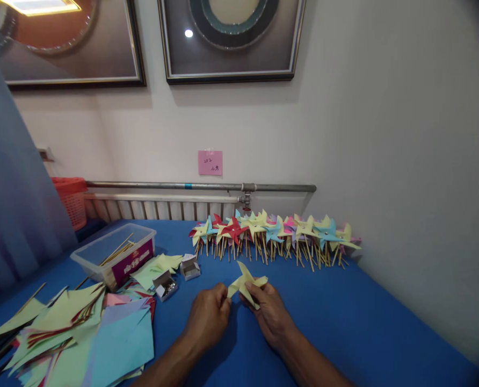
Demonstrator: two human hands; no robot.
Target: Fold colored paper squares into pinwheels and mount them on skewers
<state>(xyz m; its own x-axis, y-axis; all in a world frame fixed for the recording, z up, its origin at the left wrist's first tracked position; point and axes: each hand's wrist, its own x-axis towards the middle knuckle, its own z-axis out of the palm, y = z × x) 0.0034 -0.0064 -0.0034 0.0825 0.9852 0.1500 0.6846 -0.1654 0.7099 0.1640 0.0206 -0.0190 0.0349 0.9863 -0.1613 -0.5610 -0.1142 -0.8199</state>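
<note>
A pale yellow paper pinwheel [244, 278] is held up above the blue table between my hands. My right hand [270, 314] pinches it near its centre, with the thumb on the front. My left hand [209, 313] is closed, its thumb and forefinger at the tip of the left blade. No stick shows behind this pinwheel. Beyond the hands, many pinwheels on thin sticks [234, 231] lie in a long row, in yellow, red, blue, pink and purple. Left of my hands sit two small boxes, one open with shiny metal bits [167, 290] and another [190, 270] behind it.
Stacks of coloured paper [122, 344] cover the table's left front. A clear plastic bin [98, 263] with thin sticks stands behind them. A red basket [75, 201], a blue curtain [17, 177] and a radiator with a pipe [151, 186] border the back left.
</note>
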